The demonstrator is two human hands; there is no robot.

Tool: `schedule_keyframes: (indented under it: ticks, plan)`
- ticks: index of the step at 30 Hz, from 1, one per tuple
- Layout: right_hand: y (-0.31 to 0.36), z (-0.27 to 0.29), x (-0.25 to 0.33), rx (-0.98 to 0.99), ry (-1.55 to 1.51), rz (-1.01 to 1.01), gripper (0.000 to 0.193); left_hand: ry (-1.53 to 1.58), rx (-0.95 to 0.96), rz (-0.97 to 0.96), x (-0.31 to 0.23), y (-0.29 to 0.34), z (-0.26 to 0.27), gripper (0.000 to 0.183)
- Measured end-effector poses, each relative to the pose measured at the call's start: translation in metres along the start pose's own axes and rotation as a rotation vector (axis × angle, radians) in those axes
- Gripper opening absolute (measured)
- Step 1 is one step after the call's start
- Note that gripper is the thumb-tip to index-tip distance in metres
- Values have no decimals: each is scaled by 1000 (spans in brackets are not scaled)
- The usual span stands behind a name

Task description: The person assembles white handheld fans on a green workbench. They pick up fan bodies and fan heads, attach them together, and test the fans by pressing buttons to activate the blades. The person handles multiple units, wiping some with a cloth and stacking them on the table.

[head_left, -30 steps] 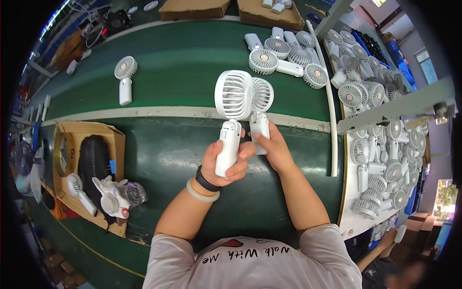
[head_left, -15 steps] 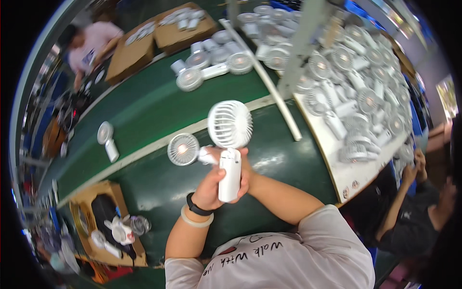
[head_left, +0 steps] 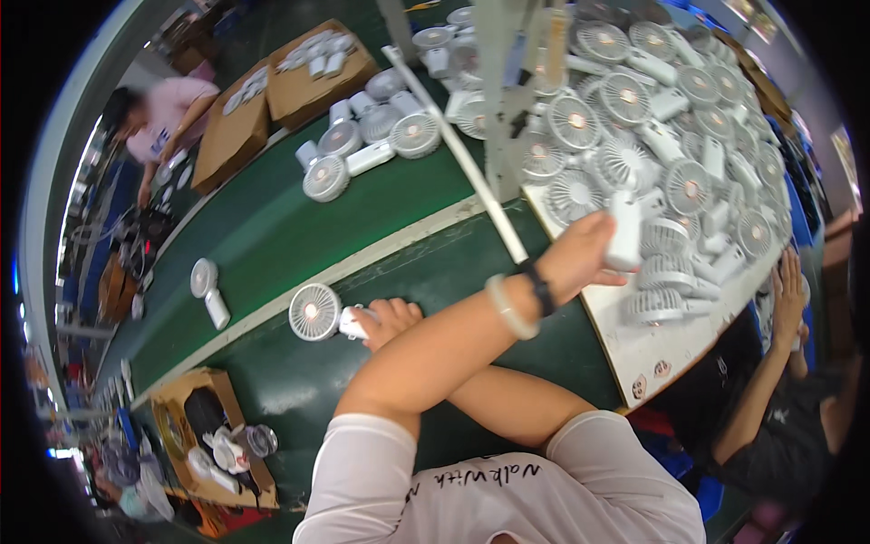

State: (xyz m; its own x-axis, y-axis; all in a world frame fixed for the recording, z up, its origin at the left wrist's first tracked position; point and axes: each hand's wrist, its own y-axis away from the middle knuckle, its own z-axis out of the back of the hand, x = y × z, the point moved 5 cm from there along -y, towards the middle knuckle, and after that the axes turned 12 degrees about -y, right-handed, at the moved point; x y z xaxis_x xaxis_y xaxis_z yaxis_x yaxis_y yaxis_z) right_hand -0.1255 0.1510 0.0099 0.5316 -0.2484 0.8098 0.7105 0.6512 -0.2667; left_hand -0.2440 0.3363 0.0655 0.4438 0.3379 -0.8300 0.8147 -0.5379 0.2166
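My forearms cross, the left over the right. My left hand (head_left: 580, 252), with a black band and a pale bangle at the wrist, reaches to the right and grips the handle of a white handheld fan (head_left: 623, 234). That fan's round grille is at the near edge of a large fan pile (head_left: 693, 186). Over on the left, my right hand (head_left: 392, 319) has its fingers around the handle of a second white handheld fan (head_left: 314, 312), on or just above the dark green table. The fingers' undersides are hidden.
The pile lies on a white board (head_left: 625, 354). A white rod (head_left: 462, 150) slants beside a metal post (head_left: 497, 109). Several fans (head_left: 367, 136) and one single fan (head_left: 210, 292) lie on the green belt (head_left: 263, 213). Cardboard boxes (head_left: 231, 136) stand beyond; two co-workers are nearby.
My left hand has carried the upright fan from the middle to the pile on the right. My right hand has moved left and down, now on the second fan's handle. The view has shifted slightly.
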Motion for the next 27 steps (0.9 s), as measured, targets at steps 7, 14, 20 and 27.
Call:
schedule_keyframes:
  ticks: [7, 14, 20, 27]
  plan:
    - [-6, -2, 7, 44, -201, -66, 45, -1172, -492, -347, -7, -11, 39, 51]
    - [-10, -2, -16, 104, -1383, -486, 39, -1175, -854, -819, -39, 221, 64, 55]
    - [12, -25, 48, 719, -1620, -586, 51, -145, -836, -473, 12, 342, 129, 47]
    - [-1, -105, 88, 744, -1117, -411, 53, -66, -762, -739, 27, 448, 144, 62]
